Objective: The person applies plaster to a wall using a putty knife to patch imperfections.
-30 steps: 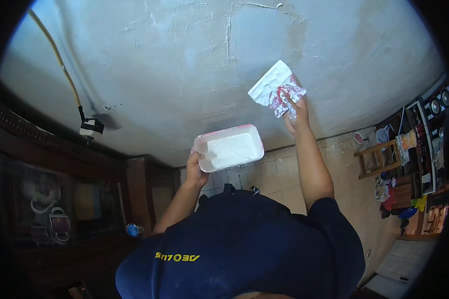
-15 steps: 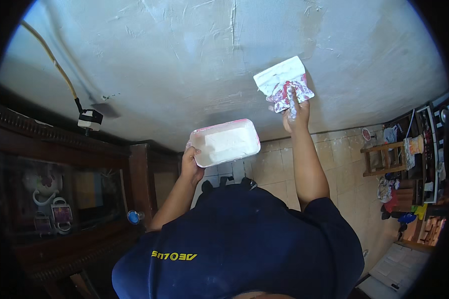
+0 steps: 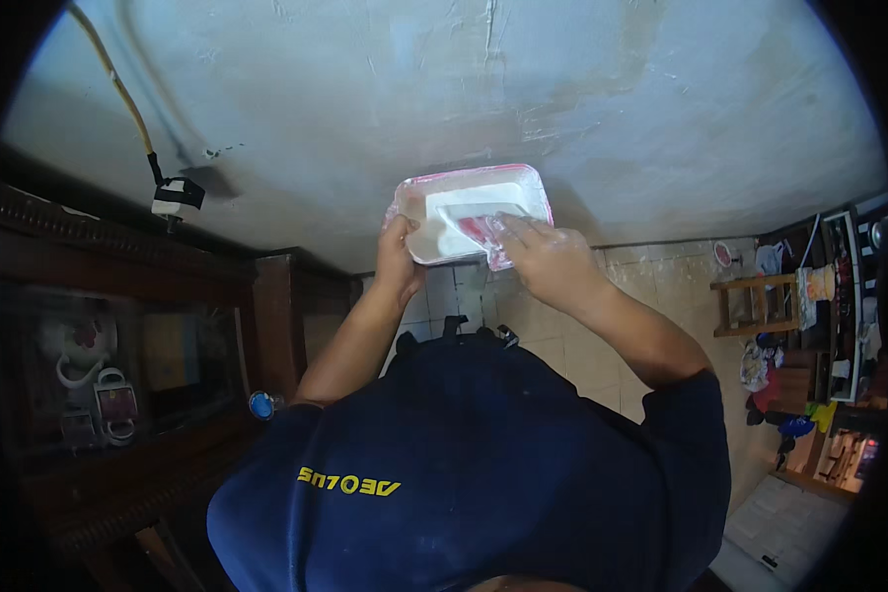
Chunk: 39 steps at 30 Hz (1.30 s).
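My left hand (image 3: 399, 259) is closed on the near left rim of a pinkish-white tray (image 3: 474, 174), tilted up close to the wall. White paste (image 3: 442, 237) coats the tray's inside. In my right hand (image 3: 555, 260) is a wide putty knife (image 3: 478, 229) with a red grip smeared white. Its blade is down inside the tray, and part of it is hidden by my fingers and the paste. White smears mark my right fingers.
In front rises a grey-white wall (image 3: 365, 118) with rough streaks. A cable with a socket (image 3: 176, 199) hangs at left, above a dark wooden glass cabinet (image 3: 271, 281). Far right are a wooden stool (image 3: 750, 308) and assorted household items on the tiled floor (image 3: 651, 306).
My right hand has brought the putty knife down and left from the wall into the tray. My left hand has raised the tray slightly.
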### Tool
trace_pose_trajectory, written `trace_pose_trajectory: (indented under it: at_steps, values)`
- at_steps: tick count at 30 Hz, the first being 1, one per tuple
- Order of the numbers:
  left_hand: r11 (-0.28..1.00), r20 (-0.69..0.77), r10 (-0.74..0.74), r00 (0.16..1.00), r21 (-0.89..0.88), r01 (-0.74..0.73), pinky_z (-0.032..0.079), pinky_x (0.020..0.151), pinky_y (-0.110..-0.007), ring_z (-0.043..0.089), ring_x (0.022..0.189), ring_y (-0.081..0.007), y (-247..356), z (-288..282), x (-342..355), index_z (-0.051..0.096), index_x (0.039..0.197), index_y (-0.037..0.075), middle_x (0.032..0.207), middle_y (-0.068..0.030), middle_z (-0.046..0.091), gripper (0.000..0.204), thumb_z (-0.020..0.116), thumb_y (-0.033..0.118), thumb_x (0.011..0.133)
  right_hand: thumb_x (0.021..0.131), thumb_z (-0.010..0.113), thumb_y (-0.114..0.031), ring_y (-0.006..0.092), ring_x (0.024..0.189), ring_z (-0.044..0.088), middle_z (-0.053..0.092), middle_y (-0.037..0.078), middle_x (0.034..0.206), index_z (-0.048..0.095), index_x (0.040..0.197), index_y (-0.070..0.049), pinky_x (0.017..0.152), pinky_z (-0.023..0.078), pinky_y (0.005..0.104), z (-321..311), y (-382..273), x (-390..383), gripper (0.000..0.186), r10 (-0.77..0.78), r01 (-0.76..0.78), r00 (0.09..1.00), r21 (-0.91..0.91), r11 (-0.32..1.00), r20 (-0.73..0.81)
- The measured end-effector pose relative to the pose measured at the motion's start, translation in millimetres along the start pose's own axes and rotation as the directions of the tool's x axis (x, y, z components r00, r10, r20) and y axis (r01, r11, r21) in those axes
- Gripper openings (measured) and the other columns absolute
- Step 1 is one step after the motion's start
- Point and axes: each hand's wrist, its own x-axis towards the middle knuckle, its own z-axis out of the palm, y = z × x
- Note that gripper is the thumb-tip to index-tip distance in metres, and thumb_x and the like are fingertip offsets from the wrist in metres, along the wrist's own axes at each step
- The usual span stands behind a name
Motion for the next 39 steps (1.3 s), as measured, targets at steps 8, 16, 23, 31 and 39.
trace_pose_trajectory:
  at_steps: [8, 16, 23, 31, 39]
  values:
    - [0.998, -0.166, -0.052, 0.985, 0.009, 0.054, 0.046, 0.086, -0.042, 0.057, 0.098, -0.0267, -38, -25, 25, 0.050, 0.114, 0.001, 0.105, -0.0135, 0.057, 0.041, 0.041, 0.019, 0.078, 0.072, 0.055, -0.010, 0.0255, 0.076, 0.066, 0.063, 0.016, 0.085, 0.062, 0.091, 0.003, 0.057, 0.054, 0.0337, 17, -13, -19, 0.024, -0.070, 0.081, 0.963, -0.034, 0.996, 0.261]
    - [0.990, -0.198, -0.141, 0.970, -0.002, 0.143, 0.049, 0.080, -0.041, 0.059, 0.094, -0.0266, -61, -53, 36, 0.051, 0.112, 0.003, 0.102, -0.0123, 0.057, 0.038, 0.043, 0.019, 0.078, 0.073, 0.056, -0.011, 0.0256, 0.090, 0.065, 0.062, 0.017, 0.107, 0.063, 0.095, -0.001, 0.063, 0.055, 0.0333, 12, -34, -52, 0.025, -0.033, 0.064, 0.941, -0.081, 0.995, 0.336]
    - [0.998, -0.214, -0.025, 0.976, 0.043, 0.035, 0.048, 0.081, -0.034, 0.058, 0.094, -0.0221, -45, -41, 12, 0.052, 0.115, 0.001, 0.103, -0.0097, 0.057, 0.043, 0.043, 0.006, 0.073, 0.082, 0.060, -0.011, 0.0186, 0.062, 0.062, 0.066, 0.012, 0.080, 0.065, 0.095, -0.002, 0.055, 0.048, 0.0305, 10, -13, -82, 0.016, 0.541, -0.647, 0.749, 0.601, 0.469, 0.383]
    - [0.996, -0.184, -0.036, 0.982, 0.069, 0.050, 0.047, 0.085, -0.033, 0.057, 0.098, -0.0208, -55, -36, 5, 0.049, 0.122, 0.001, 0.108, -0.0099, 0.056, 0.050, 0.044, 0.003, 0.072, 0.084, 0.062, -0.015, 0.0146, 0.061, 0.060, 0.064, 0.012, 0.070, 0.063, 0.092, 0.004, 0.056, 0.046, 0.0306, 44, 3, -70, 0.020, 0.757, -0.713, 0.573, 0.646, 0.271, 0.315]
    - [0.980, -0.072, 0.077, 0.994, 0.189, -0.062, 0.044, 0.089, -0.032, 0.055, 0.102, -0.0208, -59, -43, 3, 0.043, 0.127, -0.002, 0.113, -0.0120, 0.055, 0.058, 0.046, 0.003, 0.069, 0.073, 0.073, -0.010, 0.0128, 0.073, 0.061, 0.067, 0.011, 0.081, 0.063, 0.096, 0.003, 0.068, 0.049, 0.0286, 30, 51, -69, 0.028, 0.742, -0.623, 0.562, 0.777, 0.091, 0.365]
